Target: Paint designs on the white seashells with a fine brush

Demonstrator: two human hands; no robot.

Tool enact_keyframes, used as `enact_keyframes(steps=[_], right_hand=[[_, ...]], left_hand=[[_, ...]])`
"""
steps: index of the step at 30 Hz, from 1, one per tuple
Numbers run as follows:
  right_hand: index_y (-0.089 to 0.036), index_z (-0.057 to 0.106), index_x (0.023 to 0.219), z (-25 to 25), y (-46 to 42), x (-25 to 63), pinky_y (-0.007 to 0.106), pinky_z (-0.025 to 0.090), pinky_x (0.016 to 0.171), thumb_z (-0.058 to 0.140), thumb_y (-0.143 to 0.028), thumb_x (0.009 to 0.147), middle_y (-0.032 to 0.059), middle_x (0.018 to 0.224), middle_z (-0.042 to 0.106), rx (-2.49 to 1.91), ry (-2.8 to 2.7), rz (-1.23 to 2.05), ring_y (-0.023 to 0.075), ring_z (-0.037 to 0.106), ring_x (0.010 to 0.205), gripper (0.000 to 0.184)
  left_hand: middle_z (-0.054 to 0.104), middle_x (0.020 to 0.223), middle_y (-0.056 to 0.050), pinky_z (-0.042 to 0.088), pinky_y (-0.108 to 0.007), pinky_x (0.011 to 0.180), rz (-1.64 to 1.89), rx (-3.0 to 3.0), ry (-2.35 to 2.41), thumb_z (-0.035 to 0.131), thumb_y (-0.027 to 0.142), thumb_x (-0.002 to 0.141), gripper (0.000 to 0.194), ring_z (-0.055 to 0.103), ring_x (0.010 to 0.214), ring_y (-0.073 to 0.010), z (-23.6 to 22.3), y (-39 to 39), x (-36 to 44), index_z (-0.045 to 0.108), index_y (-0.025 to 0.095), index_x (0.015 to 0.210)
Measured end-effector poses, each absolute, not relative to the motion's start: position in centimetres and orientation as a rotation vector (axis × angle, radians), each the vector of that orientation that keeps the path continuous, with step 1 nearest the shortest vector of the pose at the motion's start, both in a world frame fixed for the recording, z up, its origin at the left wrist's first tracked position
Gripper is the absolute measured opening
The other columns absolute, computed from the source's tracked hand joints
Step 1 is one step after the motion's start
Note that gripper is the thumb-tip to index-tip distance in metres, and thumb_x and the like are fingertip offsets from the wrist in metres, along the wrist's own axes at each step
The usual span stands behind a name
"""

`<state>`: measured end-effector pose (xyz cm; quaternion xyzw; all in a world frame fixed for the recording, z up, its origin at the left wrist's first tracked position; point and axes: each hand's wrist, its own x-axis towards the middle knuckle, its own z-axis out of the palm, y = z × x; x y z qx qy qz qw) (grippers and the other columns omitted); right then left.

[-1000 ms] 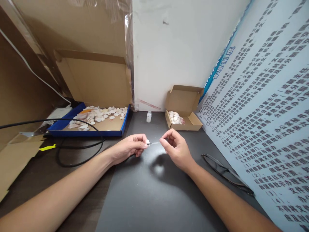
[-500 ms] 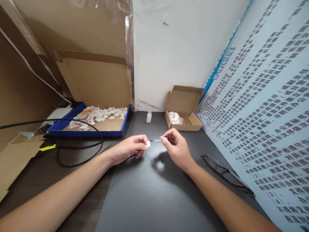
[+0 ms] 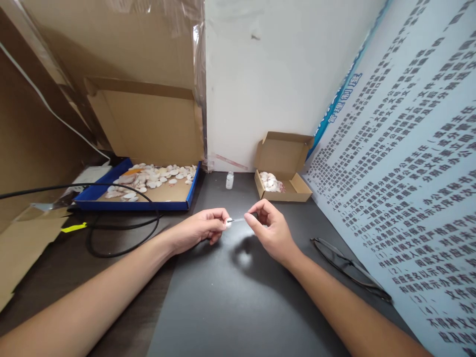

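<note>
Between the thumb and fingers of my left hand is a small white shell, held above the dark mat. My right hand pinches the dark cap end of a thin brush with a pale stem. The brush's dark tip lies over the shell's face and appears to touch it. Beyond both hands a small clear bottle with whitish contents stands upright on the mat, its top uncapped.
A blue-edged box of shells stands at the back left, a small cardboard box with shells at the back right. Black cable loops beside my left forearm. Glasses lie right of my right arm, by a printed panel.
My right hand has shifted slightly left, bringing the brush tip from just beside the shell onto it. My left hand has barely moved.
</note>
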<state>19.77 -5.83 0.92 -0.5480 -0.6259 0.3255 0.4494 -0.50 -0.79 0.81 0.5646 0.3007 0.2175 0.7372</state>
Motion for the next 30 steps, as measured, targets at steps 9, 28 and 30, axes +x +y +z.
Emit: enact_keyframes(steps=[9,28,30], right_hand=[[-0.009,0.047,0.09,0.79,-5.73,19.72,0.007,0.033,0.053,0.052,-0.059,0.079,-0.0006,0.066,0.042,-1.327,-1.56,0.883,-0.0038,0.036,0.055,0.051],[-0.008,0.046,0.084,1.0,-6.06,19.82,0.008,0.034,0.056,0.048,-0.056,0.082,0.0004,0.064,0.043,-1.357,-1.586,0.787,-0.0025,0.038,0.057,0.048],[-0.008,0.047,0.087,1.03,-6.0,19.78,0.008,0.034,0.056,0.048,-0.058,0.082,0.0004,0.065,0.044,-1.343,-1.571,0.818,-0.0025,0.038,0.057,0.05]], left_hand=[[0.041,0.065,0.003,0.033,-0.021,0.053,0.474,1.225,0.691,0.06,0.023,0.076,0.013,0.04,0.056,-0.0081,0.92,-0.82,-0.47,0.051,0.015,0.08],[0.044,0.062,0.002,0.035,-0.022,0.053,0.49,1.177,0.686,0.065,0.024,0.072,0.015,0.041,0.055,-0.0083,0.98,-0.72,-0.5,0.054,0.014,0.073],[0.044,0.061,0.002,0.035,-0.022,0.053,0.491,1.18,0.687,0.066,0.024,0.071,0.016,0.042,0.055,-0.0085,1.03,-0.74,-0.51,0.054,0.014,0.072]])
